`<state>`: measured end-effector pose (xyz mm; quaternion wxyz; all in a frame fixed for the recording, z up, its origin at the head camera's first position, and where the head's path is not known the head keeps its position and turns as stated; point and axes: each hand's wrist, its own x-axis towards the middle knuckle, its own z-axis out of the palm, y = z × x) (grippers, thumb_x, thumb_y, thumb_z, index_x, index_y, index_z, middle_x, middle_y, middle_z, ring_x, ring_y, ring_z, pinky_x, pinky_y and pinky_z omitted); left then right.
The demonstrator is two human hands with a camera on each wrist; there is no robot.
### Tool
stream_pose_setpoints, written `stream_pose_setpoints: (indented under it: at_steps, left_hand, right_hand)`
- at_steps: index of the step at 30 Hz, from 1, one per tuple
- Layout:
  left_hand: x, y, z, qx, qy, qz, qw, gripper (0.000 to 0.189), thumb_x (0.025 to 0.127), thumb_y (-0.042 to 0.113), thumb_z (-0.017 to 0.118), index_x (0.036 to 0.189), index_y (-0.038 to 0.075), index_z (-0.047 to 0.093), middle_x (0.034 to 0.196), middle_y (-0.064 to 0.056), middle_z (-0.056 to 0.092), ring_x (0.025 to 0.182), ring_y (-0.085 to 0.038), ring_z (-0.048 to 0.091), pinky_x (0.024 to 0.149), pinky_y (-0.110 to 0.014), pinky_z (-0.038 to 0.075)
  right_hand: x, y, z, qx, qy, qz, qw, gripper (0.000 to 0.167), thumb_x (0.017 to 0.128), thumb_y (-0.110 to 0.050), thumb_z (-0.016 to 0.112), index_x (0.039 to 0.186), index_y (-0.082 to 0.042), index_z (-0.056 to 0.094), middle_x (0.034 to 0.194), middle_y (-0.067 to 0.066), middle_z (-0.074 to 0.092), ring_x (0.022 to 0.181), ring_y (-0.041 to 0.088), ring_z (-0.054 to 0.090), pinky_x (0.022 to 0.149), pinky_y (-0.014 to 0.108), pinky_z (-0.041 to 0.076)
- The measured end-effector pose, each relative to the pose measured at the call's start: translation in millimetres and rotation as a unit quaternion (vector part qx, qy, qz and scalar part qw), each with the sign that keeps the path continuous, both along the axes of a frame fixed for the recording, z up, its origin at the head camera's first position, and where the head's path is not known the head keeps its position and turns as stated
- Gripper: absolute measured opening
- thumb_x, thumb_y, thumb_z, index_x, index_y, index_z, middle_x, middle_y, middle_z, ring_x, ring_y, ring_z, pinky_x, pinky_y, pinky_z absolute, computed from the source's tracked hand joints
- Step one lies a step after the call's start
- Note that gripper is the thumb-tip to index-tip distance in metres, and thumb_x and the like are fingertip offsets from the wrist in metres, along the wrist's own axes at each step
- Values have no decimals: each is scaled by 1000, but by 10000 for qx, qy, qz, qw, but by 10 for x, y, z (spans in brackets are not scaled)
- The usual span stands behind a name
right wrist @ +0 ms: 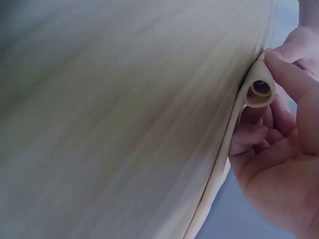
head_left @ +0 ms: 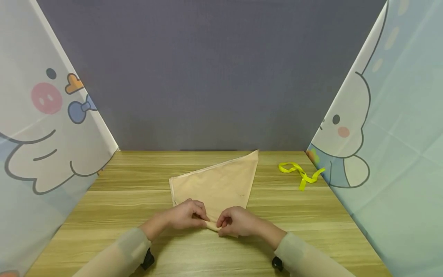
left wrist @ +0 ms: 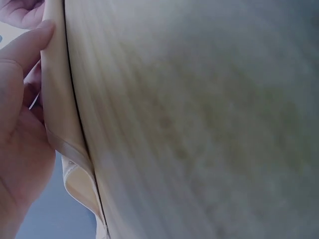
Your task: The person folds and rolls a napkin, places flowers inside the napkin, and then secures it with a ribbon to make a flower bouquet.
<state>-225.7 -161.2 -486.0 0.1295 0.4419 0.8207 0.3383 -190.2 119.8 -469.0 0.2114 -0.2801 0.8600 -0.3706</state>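
At the bottom of the head view, two pale sleeves [head_left: 119, 252] come in from the lower left and lower right, and a small black thing [head_left: 148, 259] shows under each cuff. Next come the hands, low in the middle of the frame, near each other with a little gap between. The left hand [head_left: 187, 215] pinches the near edge of a tan cloth [head_left: 214, 188] with its thumb and fingers, and the right hand [head_left: 240, 221] pinches the same edge just to the right. That edge is rolled up into a soft tube [head_left: 212, 226]. In the right wrist view, the end of the tube is a round hole, with a smaller curl and a dark hollow inside. The left wrist view shows the roll's smooth side and a loose, floppy loop of cloth low down. The rest of the cloth lies flat in the middle, with straight sides and a sharp tip pointing up and right. Under it is a table [head_left: 121, 207] with stripy wood grain. Right of the cloth, a thin, shiny yellow ribbon [head_left: 304, 176] lies in twists and a loop. Farthest back, at the top, is a plain gray wall [head_left: 214, 77].
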Motion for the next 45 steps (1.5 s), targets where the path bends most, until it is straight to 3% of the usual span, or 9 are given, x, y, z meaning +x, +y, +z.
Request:
stream_pose_setpoints:
  at_steps: [4,12,17,24,29,35,40,45]
  left_hand:
    - [-38,-8,-12,39,-248,66,9997,16,106,26,76,111,16,88,97,12,74,88,4,62,81,-22,57]
    - [-69,3,6,-24,-323,244,9992,16,107,21,74,111,13,87,100,7,77,91,3,65,83,-23,58]
    - [-68,36,11,54,-561,305,9979,11,108,17,72,115,16,80,103,6,78,94,1,66,85,-24,57]
    - [-65,45,27,205,-920,278,9952,7,107,12,71,106,15,77,97,3,76,87,-1,63,80,-24,56]
    - [-77,37,43,-11,-643,411,9971,8,106,16,74,104,18,81,102,8,75,93,2,63,86,-23,56]
    - [-94,45,70,5,23,240,9997,9,102,12,79,101,17,87,98,8,67,93,3,58,86,-22,56]
    - [-83,37,96,53,-15,60,10000,11,101,7,80,103,13,88,99,7,67,94,5,59,88,-21,58]
    - [-77,22,86,72,-26,-28,10000,13,99,4,79,106,11,88,99,3,70,88,4,59,80,-20,59]
  right_hand:
    - [-25,38,-10,1,102,10,9999,3,99,-19,84,100,-17,82,87,-14,73,77,-2,61,72,19,51]
    - [-64,99,-8,9,132,27,9999,6,105,-20,76,104,-19,81,97,-12,78,85,-1,61,80,22,53]
    - [-64,117,-11,-205,-3,37,9998,5,106,-16,74,110,-18,75,97,-7,74,85,2,62,75,23,52]
    - [-78,114,-34,-410,-161,-9,9990,6,105,-11,74,101,-15,75,91,-8,72,80,2,60,74,21,50]
    - [-85,110,-34,-425,-274,-136,9986,8,105,-12,75,99,-16,79,92,-8,77,81,1,60,75,21,50]
    - [-83,112,-20,-299,-183,-204,9992,8,103,-13,78,97,-15,82,96,-6,76,89,3,61,80,22,51]
    - [-76,109,-12,-158,-91,-243,9995,7,101,-13,80,96,-15,83,99,-5,70,91,7,60,79,23,51]
    - [-65,104,-7,-140,-123,-248,9995,7,102,-14,79,96,-17,82,96,-8,75,88,4,62,80,22,52]
